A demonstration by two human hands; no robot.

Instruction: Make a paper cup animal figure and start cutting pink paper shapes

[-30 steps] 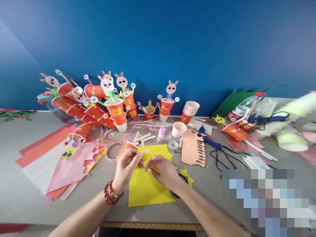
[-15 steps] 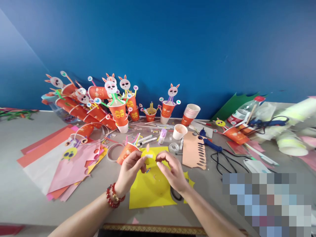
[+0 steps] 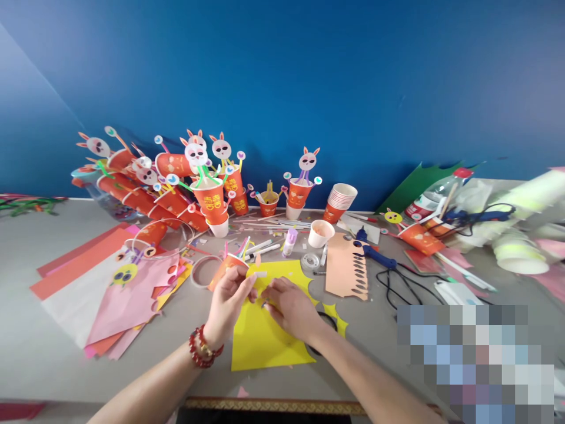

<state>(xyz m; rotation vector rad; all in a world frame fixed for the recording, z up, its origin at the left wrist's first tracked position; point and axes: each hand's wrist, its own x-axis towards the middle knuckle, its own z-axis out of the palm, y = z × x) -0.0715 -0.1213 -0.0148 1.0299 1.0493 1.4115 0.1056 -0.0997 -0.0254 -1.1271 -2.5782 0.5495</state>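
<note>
Between the thumb and fingers of my left hand is a yellow paper disc, its outline blending into the sheet behind it. A peach paper ear sticks up from its top, and a small white strip lies across it. My right hand is low over the yellow paper sheet, fingers curled together at a tiny pale piece. Whether the fingers grip that piece is hidden. Under my right wrist shows part of a black loop.
Rabbit-faced paper cups crowd the back left. Coloured paper sheets lie at left. To the right are a peach sheet, a blue glue gun with its cable, and a white cup. A tape roll lies ahead.
My right hand has moved from beside the yellow disc down and left onto the yellow sheet. My left hand, still holding the disc, has shifted slightly left.
</note>
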